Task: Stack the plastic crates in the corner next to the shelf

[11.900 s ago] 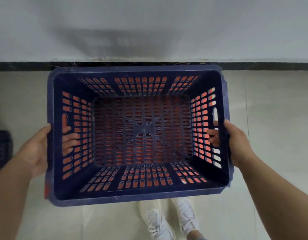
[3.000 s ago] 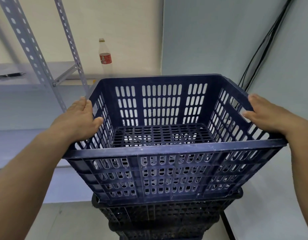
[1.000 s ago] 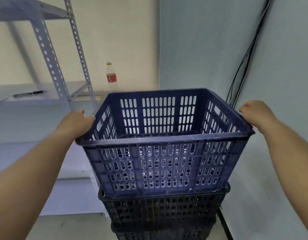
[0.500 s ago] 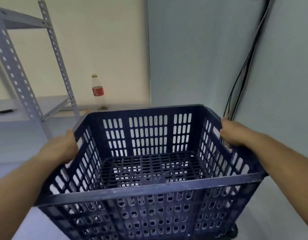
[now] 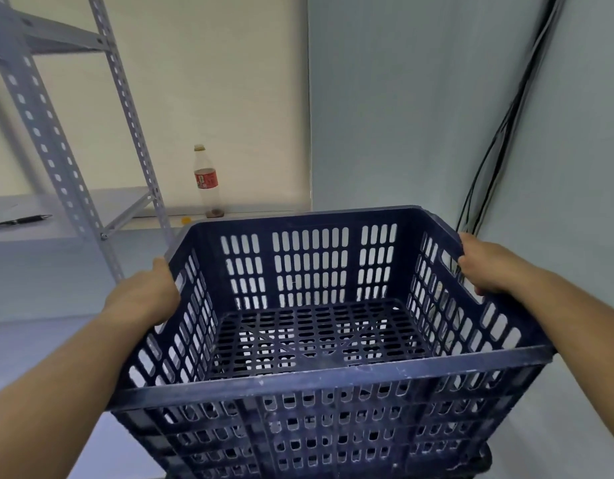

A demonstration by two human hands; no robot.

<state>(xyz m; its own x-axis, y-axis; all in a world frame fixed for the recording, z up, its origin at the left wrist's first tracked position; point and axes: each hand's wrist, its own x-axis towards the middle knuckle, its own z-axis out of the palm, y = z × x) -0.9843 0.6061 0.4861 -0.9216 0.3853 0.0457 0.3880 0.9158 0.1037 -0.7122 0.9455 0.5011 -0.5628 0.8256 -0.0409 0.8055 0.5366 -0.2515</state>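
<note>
A dark blue slotted plastic crate point(image 5: 319, 378) fills the lower middle of the head view, empty, its open top facing me. My left hand point(image 5: 143, 299) grips its left rim and my right hand point(image 5: 488, 267) grips its right rim. Below it, at the bottom right edge, a sliver of a black crate point(image 5: 478, 464) shows; the rest of the stack is hidden. The grey metal shelf point(image 5: 56, 150) stands to the left of the corner.
A clear bottle with a red label point(image 5: 206, 181) stands on a ledge behind the crate. A pen point(image 5: 29, 219) lies on the shelf board at far left. Black cables point(image 5: 499, 133) run down the right wall, close to my right hand.
The blue crate now sits lower in view and I look down into it. Both hands stay on its side rims. The stack beneath has nearly dropped out of sight.
</note>
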